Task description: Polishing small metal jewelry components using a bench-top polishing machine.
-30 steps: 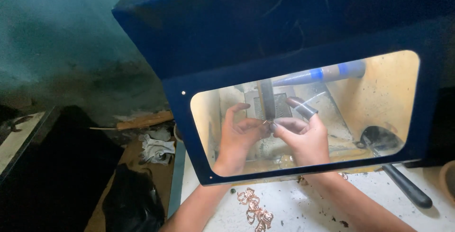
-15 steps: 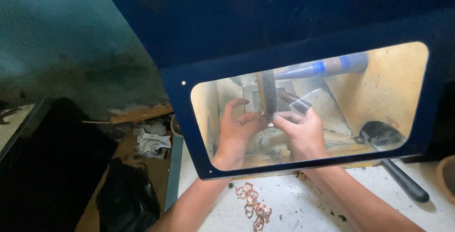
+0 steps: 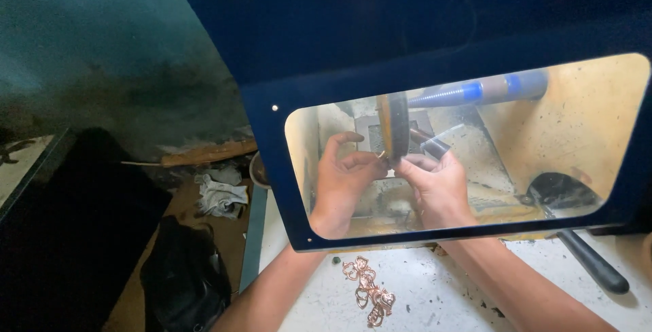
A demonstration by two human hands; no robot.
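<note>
Your fingers (image 3: 367, 162) of both hands pinch a small metal piece (image 3: 382, 156) together, pressed to the rim of the polishing wheel (image 3: 394, 127) just above them. Your left hand (image 3: 339, 182) and right hand (image 3: 438, 186) sit so close that the wheel could snatch the piece or graze a fingertip.

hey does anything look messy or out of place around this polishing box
A tangle of small copper-coloured rings lies loose on the speckled white bench, just outside the blue hood. A crumpled rag lies on the floor at left. Both hands work inside at the wheel.
</note>
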